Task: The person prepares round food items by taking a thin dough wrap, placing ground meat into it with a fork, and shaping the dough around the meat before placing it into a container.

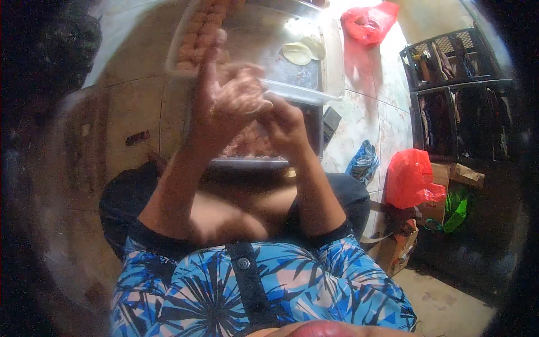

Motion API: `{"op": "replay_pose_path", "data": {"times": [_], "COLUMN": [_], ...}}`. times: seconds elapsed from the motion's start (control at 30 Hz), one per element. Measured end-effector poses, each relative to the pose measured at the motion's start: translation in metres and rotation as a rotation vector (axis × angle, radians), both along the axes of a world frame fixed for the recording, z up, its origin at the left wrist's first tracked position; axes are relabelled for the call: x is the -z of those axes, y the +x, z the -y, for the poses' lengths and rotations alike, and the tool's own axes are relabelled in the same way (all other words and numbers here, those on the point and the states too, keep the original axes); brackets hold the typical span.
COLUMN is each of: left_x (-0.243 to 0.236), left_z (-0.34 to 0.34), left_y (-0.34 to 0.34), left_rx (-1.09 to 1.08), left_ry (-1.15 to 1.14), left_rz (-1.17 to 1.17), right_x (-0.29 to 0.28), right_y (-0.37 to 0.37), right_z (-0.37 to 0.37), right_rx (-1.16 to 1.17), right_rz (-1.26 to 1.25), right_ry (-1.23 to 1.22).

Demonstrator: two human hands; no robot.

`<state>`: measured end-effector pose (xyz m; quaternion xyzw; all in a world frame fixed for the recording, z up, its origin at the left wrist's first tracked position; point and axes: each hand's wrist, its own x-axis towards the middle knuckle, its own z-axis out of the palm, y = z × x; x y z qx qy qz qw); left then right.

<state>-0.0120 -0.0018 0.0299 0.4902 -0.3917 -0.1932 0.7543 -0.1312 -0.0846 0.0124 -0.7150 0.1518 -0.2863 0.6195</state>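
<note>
My left hand (209,106) is raised over a tray of pinkish minced filling (252,141), its index finger pointing up and the other fingers curled. In it sits a pale filled dough wrapper (244,96), smeared by motion. Close against its right side, my right hand (285,124) has its fingers bent in and pinches the wrapper's edge. Beyond my hands stands a clear plastic tray (334,67). Rows of orange-brown filled pieces (197,42) lie at its left, and a few pale round wrappers (297,53) lie at its right.
To the right are a red plastic bag (370,23), a small dark box (331,123), a blue bag (362,162) and another red bag (412,178). Farther right stands a black rack (463,84), with cardboard boxes (401,244) and a green bag (457,210) below.
</note>
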Motion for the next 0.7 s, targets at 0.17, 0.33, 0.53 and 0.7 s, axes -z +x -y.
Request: {"op": "replay_pose_path", "data": {"times": [0.17, 0.33, 0.53, 0.7], "left_x": [0.003, 0.015, 0.017, 0.005], "left_z": [0.000, -0.005, -0.003, -0.003], "left_y": [-0.001, 0.002, 0.002, -0.006], "left_rx": [-0.075, -0.152, -0.238, -0.348], "left_ry": [0.007, 0.094, 0.132, 0.123], "left_rz": [0.136, 0.398, 0.391, 0.627], "right_x": [-0.003, 0.005, 0.007, 0.008], "right_y": [0.002, 0.007, 0.004, 0.009], "right_z": [-0.017, -0.022, -0.020, -0.012], "right_rx": [0.141, 0.047, 0.075, 0.101], "right_rz": [-0.041, 0.060, -0.088, -0.083], "right_ry": [-0.087, -0.309, -0.244, -0.119]}}
